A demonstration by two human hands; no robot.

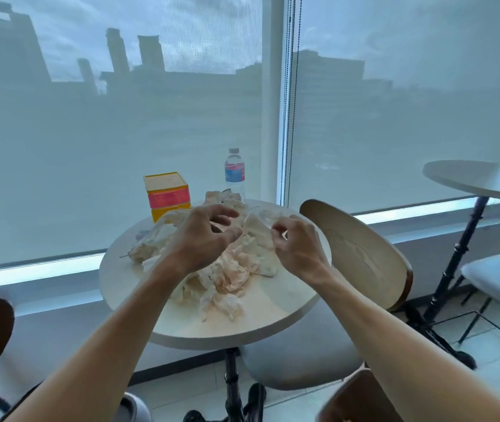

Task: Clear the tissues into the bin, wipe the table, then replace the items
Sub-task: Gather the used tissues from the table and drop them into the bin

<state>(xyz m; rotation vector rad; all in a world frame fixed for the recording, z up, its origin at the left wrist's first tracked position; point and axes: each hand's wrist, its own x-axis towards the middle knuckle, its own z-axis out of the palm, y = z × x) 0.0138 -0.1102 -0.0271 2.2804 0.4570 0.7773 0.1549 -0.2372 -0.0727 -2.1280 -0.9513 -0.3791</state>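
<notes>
Both hands hovered over the heap of crumpled tissues [224,269] that lay spread across the middle of the round worktop [273,318]. The left hand [203,236] was spread wide with fingers loosely bent and held nothing. The right hand [297,242] had its fingers curled in, seemingly pinching a far tissue, though the blur left that uncertain.

The likeliest trouble was a partial grab: the tissues were loose and separate, so a scoop from above could have left pieces behind or let some spill over the near edge to the floor. At the far side a water bottle [235,175] stood touching the pile, and a yellow and red box [168,194] stood just beside it on the left; a sweep through the tissues could have tipped the bottle or pushed the box off the far edge. No bin could be clearly made out, so the carry might have been long.

The worktop was pale, on a dark pedestal leg. A chair [361,254] stood close on the right, a second round table [480,181] beyond it, and screened windows [120,132] behind.
</notes>
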